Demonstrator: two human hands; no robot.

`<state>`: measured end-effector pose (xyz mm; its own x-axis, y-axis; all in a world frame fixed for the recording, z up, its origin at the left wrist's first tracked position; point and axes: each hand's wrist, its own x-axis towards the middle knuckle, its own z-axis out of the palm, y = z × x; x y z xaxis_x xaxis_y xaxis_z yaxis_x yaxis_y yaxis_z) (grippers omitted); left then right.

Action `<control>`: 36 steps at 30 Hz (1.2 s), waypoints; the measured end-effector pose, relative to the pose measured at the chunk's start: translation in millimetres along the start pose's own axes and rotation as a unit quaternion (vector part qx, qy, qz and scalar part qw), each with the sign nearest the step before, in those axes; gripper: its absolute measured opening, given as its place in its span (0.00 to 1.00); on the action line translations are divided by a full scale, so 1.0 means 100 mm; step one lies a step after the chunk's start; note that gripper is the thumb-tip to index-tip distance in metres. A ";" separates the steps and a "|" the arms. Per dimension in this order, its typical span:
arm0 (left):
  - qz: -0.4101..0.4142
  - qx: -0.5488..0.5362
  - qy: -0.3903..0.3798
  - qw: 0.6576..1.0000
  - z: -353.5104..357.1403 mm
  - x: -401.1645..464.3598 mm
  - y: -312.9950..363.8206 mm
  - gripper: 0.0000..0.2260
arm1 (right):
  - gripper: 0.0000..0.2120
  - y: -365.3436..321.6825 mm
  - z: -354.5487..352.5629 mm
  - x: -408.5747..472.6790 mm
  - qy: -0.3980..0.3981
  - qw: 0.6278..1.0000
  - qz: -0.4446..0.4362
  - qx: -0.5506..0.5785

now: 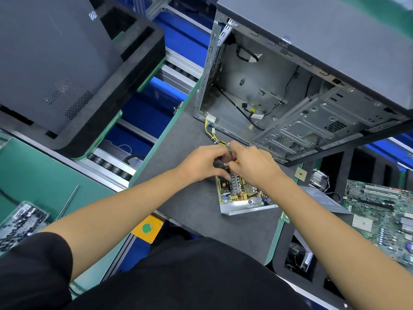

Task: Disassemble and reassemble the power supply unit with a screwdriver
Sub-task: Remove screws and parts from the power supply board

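Bare circuit board showing in power supply unit (pixel 240 195), cover already off, unit lying on grey mat (pixel 196 204) before open computer case (pixel 290 90). Left hand (pixel 204 161) curling over far end, steadying. Right hand (pixel 252 164) gripping orange-handled screwdriver (pixel 232 162). Judging disassembly midway; reassembly remaining.

Electronics assembly or teardown line in a factory. Indicators: roller conveyor (pixel 111 168) with aluminium rails between green-edged workstations, grey anti-static bench mat (pixel 196 198), yellow-mounted green push button (pixel 146 228), opened PC case (pixel 290 97), loose motherboard (pixel 380 220), foam-lined carrier (pixel 125 90).
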<state>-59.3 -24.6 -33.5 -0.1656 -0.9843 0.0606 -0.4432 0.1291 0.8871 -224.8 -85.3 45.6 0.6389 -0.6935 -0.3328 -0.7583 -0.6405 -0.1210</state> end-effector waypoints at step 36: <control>-0.035 -0.021 -0.068 0.997 -0.14 0.12 -0.05 0.15 | 0.19 0.01 -0.19 0.21 0.043 0.910 -0.258 -0.320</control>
<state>-46.4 -38.4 -30.6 -0.2549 -0.9649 -0.0632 -0.4213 0.0520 0.9054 -209.5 -106.8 56.5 0.9173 -0.2516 -0.3085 -0.1411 -0.9301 0.3391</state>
